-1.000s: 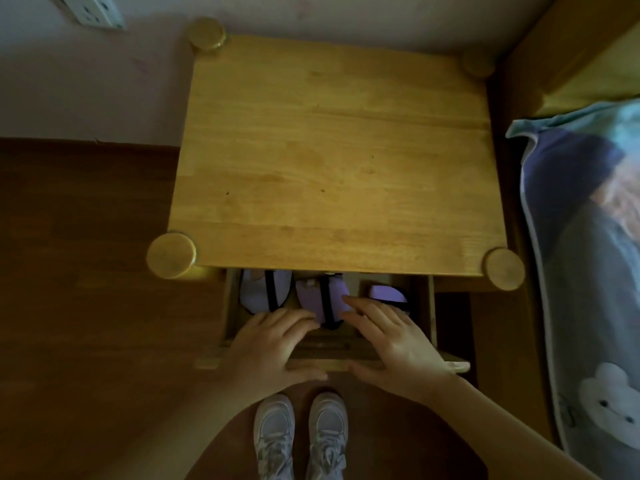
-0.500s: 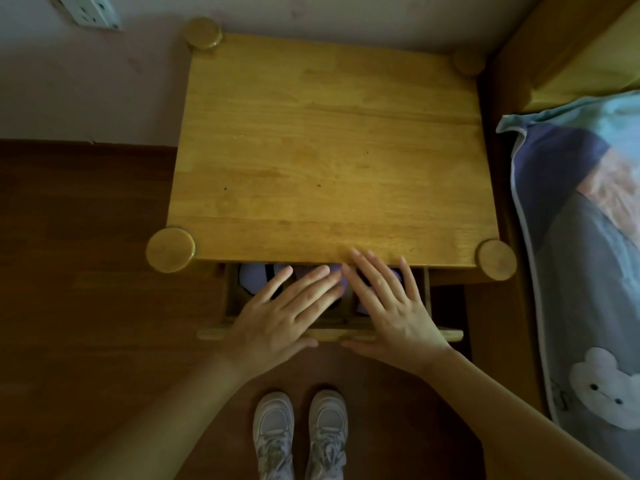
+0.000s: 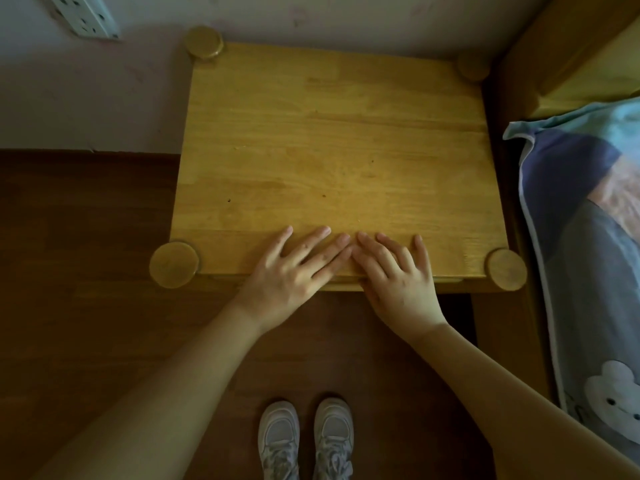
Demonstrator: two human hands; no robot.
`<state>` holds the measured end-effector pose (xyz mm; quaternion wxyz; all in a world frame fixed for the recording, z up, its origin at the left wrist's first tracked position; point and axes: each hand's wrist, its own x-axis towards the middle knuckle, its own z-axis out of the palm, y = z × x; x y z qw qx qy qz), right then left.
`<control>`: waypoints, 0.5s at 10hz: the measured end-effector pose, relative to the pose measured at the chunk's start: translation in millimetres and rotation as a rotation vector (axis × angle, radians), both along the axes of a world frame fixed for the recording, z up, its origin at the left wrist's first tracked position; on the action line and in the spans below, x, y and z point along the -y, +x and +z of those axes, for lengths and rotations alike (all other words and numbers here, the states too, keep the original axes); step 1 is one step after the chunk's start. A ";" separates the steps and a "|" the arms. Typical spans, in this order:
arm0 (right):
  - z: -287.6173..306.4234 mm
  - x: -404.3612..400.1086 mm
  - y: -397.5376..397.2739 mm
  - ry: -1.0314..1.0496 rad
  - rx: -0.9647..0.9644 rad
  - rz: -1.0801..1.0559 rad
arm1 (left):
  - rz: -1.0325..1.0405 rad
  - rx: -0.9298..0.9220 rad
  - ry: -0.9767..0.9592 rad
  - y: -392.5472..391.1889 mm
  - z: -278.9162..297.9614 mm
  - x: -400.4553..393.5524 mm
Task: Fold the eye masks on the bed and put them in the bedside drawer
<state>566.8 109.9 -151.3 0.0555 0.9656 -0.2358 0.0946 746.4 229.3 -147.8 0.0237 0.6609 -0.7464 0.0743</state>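
Note:
The wooden bedside table (image 3: 332,143) fills the middle of the head view, seen from above. Its drawer (image 3: 346,284) is pushed in; only a thin strip of its front shows under the table's front edge. The eye masks are hidden from view. My left hand (image 3: 294,271) and my right hand (image 3: 398,275) lie flat side by side over the front edge, fingers spread and pointing toward the wall, fingertips on the tabletop. Neither hand holds anything.
The bed (image 3: 588,258) with a blue cartoon-print cover lies close on the right, its wooden headboard (image 3: 568,57) at top right. A wall socket (image 3: 83,15) sits at top left. Dark wooden floor (image 3: 86,271) spreads left, with my shoes (image 3: 306,441) below.
Both hands moved toward the wall, pushing the open drawer in. The purple eye masks seen inside it earlier are now out of sight.

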 end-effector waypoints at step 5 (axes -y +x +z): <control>85.4 4.0 34.3 0.109 0.016 -0.145 | 0.267 0.019 0.008 26.5 89.0 20.1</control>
